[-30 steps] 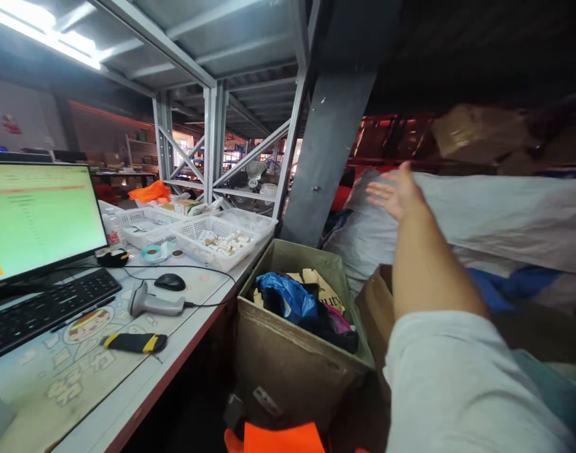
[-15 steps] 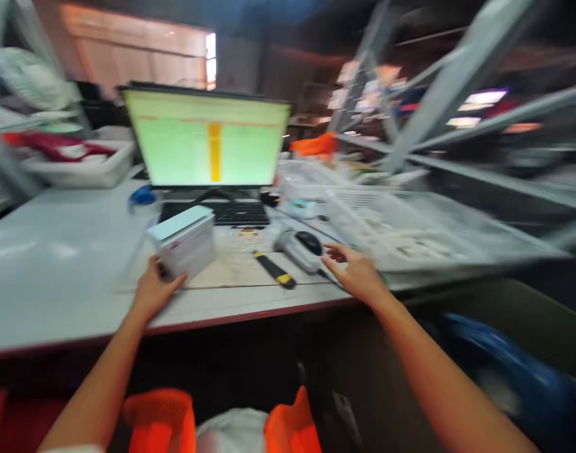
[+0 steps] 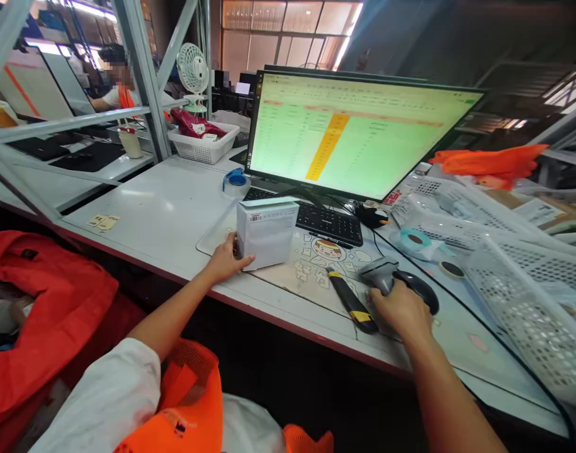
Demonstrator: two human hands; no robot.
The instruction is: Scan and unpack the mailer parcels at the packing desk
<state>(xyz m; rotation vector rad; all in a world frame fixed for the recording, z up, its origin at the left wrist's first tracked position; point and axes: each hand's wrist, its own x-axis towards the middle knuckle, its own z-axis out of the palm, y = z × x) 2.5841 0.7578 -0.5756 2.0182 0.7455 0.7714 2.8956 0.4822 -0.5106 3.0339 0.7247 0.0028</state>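
- Moved right hand (image 3: 403, 306) onto scanner (image 3: 381, 271), now gripping it.
- Holding box (image 3: 269, 234) with left hand (image 3: 225, 259).
- Probably picking up scanner; needing lift clear of mouse (image 3: 420, 290).

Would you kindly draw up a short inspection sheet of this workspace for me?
Surface: white table with a cartoon-printed mat; no spill seen.
Job's things: white box, upright; grey scanner beside the black mouse.
Clutter: black-and-yellow cutter near the scanner; blue tape roll; white perforated baskets at the right.
Hands: left grips the box's lower edge; right is closed around the scanner.
Cables: black cable runs between mouse and baskets.
Surroundings: white fan; another person beyond the metal rack.
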